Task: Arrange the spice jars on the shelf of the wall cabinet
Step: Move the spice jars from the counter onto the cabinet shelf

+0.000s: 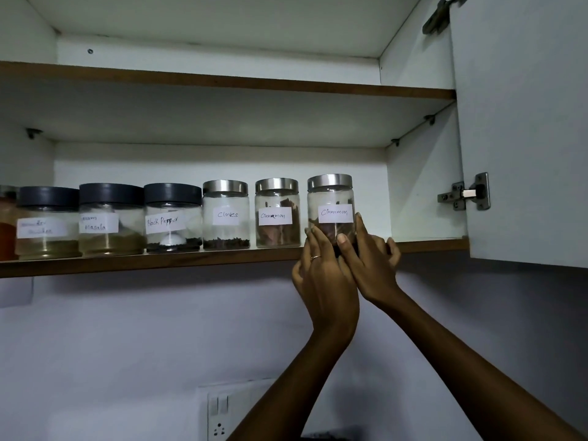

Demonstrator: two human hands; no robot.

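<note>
wall cabinet, door [521, 122] swung open at right, steel hinge [467, 194] on its inner edge. upper shelf [222, 81] bare in view, white board with brown edge band. lower shelf [143, 261] carries a row of clear jars: at far left a cut-off jar of red powder [5, 224], then three squat ones with black lids, first label unreadable [47, 222], then masala jar [111, 219], black pepper jar [173, 218]; then taller steel-lidded ones, cloves jar [226, 214] and cinnamon jar [277, 213]. jars near each other, small gaps, white handwritten labels facing out. end jar [331, 208], also marked cinnamon, sits at the right end of the row, near the front edge, just beside its twin; round glass, steel lid, dark brown pieces inside. both hands on its lower half: left hand [324, 278] fingers curled on the left side, ring on one; right hand [370, 265] thumb on the front, fingers wrapped behind the right side. can't tell if its base is down on the shelf. white wall below, switch plate [222, 412] at bottom.
</note>
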